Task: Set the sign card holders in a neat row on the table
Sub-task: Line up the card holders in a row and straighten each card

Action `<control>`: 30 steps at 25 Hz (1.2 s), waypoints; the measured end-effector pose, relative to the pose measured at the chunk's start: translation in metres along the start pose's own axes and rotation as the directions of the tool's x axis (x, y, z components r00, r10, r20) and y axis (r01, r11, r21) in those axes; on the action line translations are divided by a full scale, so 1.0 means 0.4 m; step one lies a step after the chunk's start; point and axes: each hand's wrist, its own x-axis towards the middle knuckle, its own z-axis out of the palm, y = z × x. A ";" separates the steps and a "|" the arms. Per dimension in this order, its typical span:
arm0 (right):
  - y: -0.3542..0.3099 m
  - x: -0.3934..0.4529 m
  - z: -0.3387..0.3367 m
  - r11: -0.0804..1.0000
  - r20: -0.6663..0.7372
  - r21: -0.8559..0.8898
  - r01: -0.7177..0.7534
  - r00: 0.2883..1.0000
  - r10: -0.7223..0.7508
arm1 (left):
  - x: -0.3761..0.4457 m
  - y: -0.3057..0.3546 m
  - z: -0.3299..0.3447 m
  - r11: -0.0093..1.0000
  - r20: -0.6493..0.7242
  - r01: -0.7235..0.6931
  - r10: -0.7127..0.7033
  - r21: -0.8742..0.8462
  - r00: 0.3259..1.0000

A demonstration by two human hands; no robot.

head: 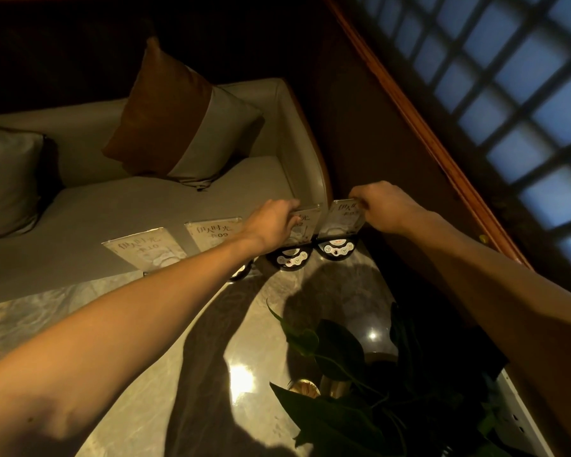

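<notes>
Reaching across the marble table (119, 311), the person has both bare arms stretched toward its far edge, where four clear sign card holders stand side by side on dark round bases. The left hand (271, 222) grips the top of the third holder (305, 222), fingers curled over its upper edge and thumb in front, so the card is partly hidden. The right hand (384, 206) pinches the top corner of the fourth holder (342, 219), the one nearest the wall, which stands just beside the third with their bases almost touching. Further left, the holder marked 09 (211, 234) and the holder marked 10 (147, 250) stand free of both hands, tilted back a little, and the gap between them looks wider than between the other two. Behind the row is a grey sofa (129, 206) with an orange and grey cushion (178, 117). A leafy plant (337, 351) sits on the table's near right, in shadow.
</notes>
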 end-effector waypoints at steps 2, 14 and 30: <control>-0.002 0.002 -0.001 1.000 -0.001 -0.004 0.004 1.000 -0.004 | 0.003 0.002 -0.001 1.000 -0.007 0.014 -0.014 -0.001 1.000; -0.009 -0.009 0.011 0.999 0.039 0.002 -0.039 0.998 0.039 | 0.007 0.013 -0.022 0.997 0.013 0.075 -0.075 -0.021 0.997; -0.022 -0.012 0.011 0.996 0.023 0.006 -0.090 0.996 0.090 | -0.005 0.025 -0.051 0.996 0.026 0.083 -0.082 -0.031 0.996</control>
